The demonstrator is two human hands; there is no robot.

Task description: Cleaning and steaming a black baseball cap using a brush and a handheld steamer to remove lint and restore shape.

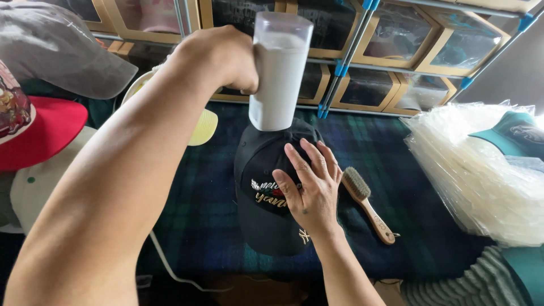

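- My left hand (218, 56) is closed around a white handheld appliance (277, 73), its lower end touching the crown of the black cap (266, 192).
- My right hand (311, 190) lies open, fingers spread flat on the cap's front panel.
- The cap sits on the dark plaid surface (396, 170); I judge it soft and light, best steadied at the crown.
- Right of the cap: a wooden brush (365, 204), then a stack of clear plastic bags (476, 175).
- Behind the cap: tan-framed clear storage boxes (374, 88).
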